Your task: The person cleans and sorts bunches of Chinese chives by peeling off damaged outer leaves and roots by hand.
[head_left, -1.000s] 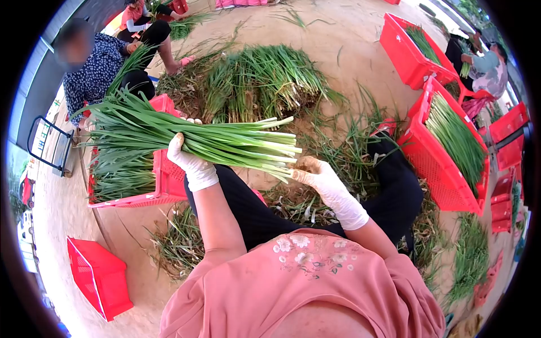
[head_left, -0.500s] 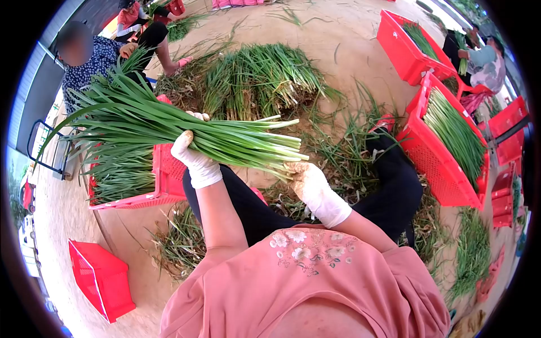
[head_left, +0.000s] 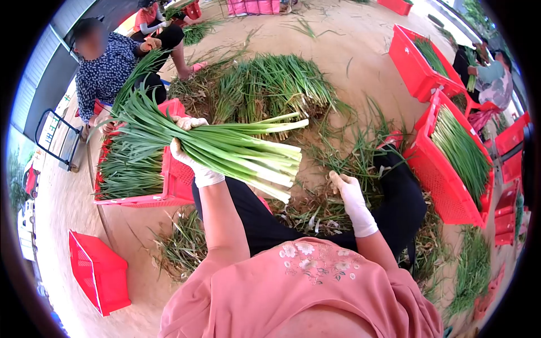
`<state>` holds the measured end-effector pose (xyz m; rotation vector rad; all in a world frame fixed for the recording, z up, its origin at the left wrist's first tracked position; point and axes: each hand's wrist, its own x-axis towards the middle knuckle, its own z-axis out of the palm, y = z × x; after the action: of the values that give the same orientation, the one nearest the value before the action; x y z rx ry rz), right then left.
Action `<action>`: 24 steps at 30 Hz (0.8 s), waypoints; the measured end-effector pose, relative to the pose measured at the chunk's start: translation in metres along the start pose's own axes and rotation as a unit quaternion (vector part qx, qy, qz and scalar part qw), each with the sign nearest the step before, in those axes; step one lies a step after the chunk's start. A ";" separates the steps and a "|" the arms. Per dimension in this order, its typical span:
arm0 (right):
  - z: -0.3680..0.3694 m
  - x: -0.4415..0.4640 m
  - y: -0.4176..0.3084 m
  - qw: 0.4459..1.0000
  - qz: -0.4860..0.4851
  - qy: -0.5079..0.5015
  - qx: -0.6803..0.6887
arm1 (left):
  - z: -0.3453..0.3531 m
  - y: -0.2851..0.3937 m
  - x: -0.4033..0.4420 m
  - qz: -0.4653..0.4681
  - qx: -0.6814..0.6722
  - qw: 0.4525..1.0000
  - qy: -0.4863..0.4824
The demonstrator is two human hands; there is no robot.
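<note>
My left hand (head_left: 191,151), in a soiled white glove, is closed around a large bunch of garlic chives (head_left: 248,149). The pale stem ends fan out to the right, and the long green leaves hang to the left over a red crate (head_left: 180,169). My right hand (head_left: 350,194), also gloved, is apart from the bunch, to its lower right above loose leaf scraps (head_left: 315,211). Its fingers are loosely bent with a gap between them, and nothing shows in them. Beyond the bunch lies a big heap of chives (head_left: 270,84) on the floor.
A red crate of chives (head_left: 451,191) stands to my right, with another red crate (head_left: 408,67) behind it. An overturned-looking red basket (head_left: 107,276) sits at lower left. A person (head_left: 104,70) sits at upper left near a hand cart (head_left: 56,141); other people work farther back.
My right hand has come away from the stem ends and moved right and down. The bunch stays in my left hand, its stems now more spread and turned towards me.
</note>
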<state>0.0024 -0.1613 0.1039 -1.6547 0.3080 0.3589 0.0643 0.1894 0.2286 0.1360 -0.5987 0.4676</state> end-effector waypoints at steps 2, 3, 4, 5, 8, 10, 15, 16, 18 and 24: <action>-0.008 -0.017 -0.029 0.918 -0.209 0.061 -0.333 | -0.006 0.009 0.002 -0.021 -0.070 0.997 -0.007; -0.007 -0.018 -0.034 0.931 -0.189 0.071 -0.304 | -0.006 0.012 0.003 -0.016 -0.073 0.997 -0.013; -0.003 -0.013 -0.034 0.984 -0.142 0.029 -0.100 | -0.007 0.014 0.003 -0.013 -0.077 0.997 -0.018; -0.002 -0.013 -0.039 0.993 -0.111 -0.016 0.028 | -0.008 0.017 0.002 -0.015 -0.087 0.996 -0.020; 0.022 -0.030 -0.095 0.981 -0.103 -0.062 0.149 | -0.009 0.021 0.001 -0.017 -0.100 0.994 -0.032; 0.041 -0.038 -0.127 0.962 -0.197 -0.104 0.156 | -0.007 0.023 -0.002 -0.019 -0.101 0.994 -0.030; 0.084 -0.028 -0.144 0.915 -0.379 -0.132 -0.026 | -0.007 0.033 -0.004 -0.043 -0.096 0.994 -0.042; 0.090 -0.027 -0.145 0.908 -0.396 -0.114 -0.073 | -0.007 0.039 -0.004 -0.049 -0.084 0.994 -0.045; 0.098 -0.017 -0.137 0.939 -0.332 -0.082 -0.035 | -0.001 0.058 -0.002 -0.037 -0.061 0.997 -0.035; 0.088 0.031 -0.087 0.968 -0.212 -0.069 -0.112 | 0.031 0.178 0.021 0.077 0.177 0.974 0.116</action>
<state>0.0612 -0.0635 0.1614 -1.8531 -0.1996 0.1868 -0.0182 0.3473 0.2639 0.3701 -0.2925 0.7277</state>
